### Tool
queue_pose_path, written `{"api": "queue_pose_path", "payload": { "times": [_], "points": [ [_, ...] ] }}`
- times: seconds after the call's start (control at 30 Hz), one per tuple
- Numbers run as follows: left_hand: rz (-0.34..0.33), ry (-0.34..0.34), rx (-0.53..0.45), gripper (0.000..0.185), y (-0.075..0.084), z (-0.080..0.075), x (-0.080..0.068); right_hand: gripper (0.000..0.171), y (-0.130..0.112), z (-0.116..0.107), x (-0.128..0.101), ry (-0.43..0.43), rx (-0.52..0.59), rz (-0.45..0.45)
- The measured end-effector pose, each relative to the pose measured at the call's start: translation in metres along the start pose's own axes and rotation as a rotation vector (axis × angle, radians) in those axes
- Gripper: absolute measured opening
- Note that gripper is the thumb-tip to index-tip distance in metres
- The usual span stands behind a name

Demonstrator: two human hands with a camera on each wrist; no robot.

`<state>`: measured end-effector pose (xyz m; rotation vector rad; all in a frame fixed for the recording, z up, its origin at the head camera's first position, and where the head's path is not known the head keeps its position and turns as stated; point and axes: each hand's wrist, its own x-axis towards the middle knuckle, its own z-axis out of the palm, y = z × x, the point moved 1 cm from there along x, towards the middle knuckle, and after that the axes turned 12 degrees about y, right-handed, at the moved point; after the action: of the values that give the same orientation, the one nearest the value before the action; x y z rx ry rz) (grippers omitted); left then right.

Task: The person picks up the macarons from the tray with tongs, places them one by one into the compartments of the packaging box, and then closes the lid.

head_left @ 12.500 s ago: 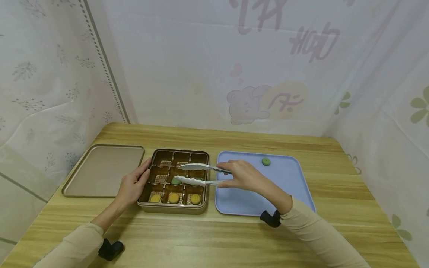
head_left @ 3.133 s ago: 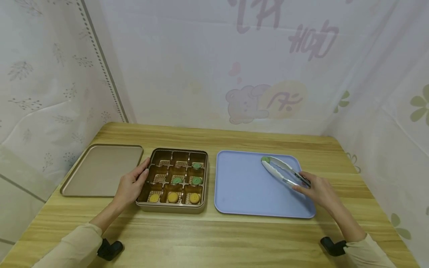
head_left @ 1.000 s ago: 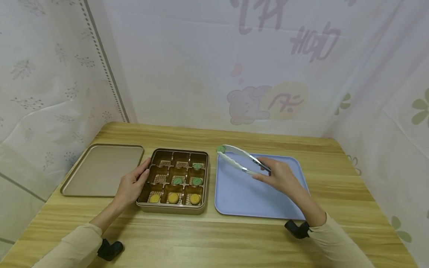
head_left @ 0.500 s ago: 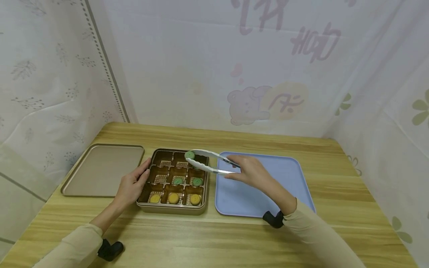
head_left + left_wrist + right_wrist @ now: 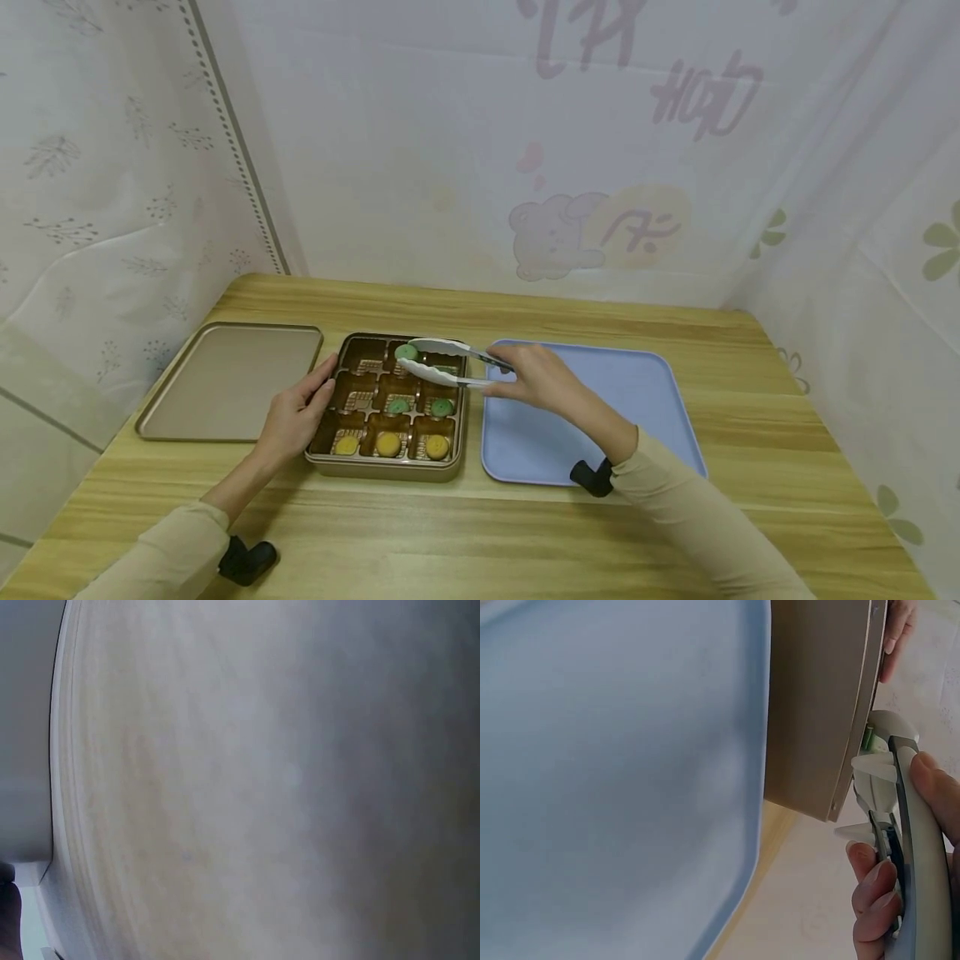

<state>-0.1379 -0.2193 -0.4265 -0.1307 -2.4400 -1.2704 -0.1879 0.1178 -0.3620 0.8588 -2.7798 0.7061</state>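
Note:
My right hand [image 5: 528, 379] grips white tongs [image 5: 446, 362] whose tips pinch a green round cake [image 5: 406, 352] over the back middle cell of the gold divided box [image 5: 322, 454]. In the box lie three yellow cakes [image 5: 387, 443] in the front row and green cakes [image 5: 420, 406] in the middle row; one more green cake shows in the back right cell. My left hand [image 5: 294, 412] rests on the box's left wall with fingers straight. In the right wrist view the tongs' handle [image 5: 911, 847] and my fingers [image 5: 870, 896] show beside the box's side [image 5: 817, 705]. The left wrist view is a blur.
The box's gold lid [image 5: 225, 379] lies upturned at the left. A light blue tray [image 5: 600, 417], bare, lies right of the box, also filling the right wrist view [image 5: 615, 765]. Everything stands on a wooden table [image 5: 480, 533] closed in by white patterned curtains.
Half a second ago the tongs held the green cake over the box's back right; they have moved left over the back middle cell. Earlier the cake was picked up from the blue tray.

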Motion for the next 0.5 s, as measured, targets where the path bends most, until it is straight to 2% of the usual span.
{"api": "queue_pose_path", "payload": {
  "times": [0.5],
  "points": [
    [-0.024, -0.007, -0.006, 0.046, -0.0006, -0.0006, 0.0007, 0.055, 0.0, -0.0043, 0.0047, -0.08, 0.05, 0.048]
  ]
}}
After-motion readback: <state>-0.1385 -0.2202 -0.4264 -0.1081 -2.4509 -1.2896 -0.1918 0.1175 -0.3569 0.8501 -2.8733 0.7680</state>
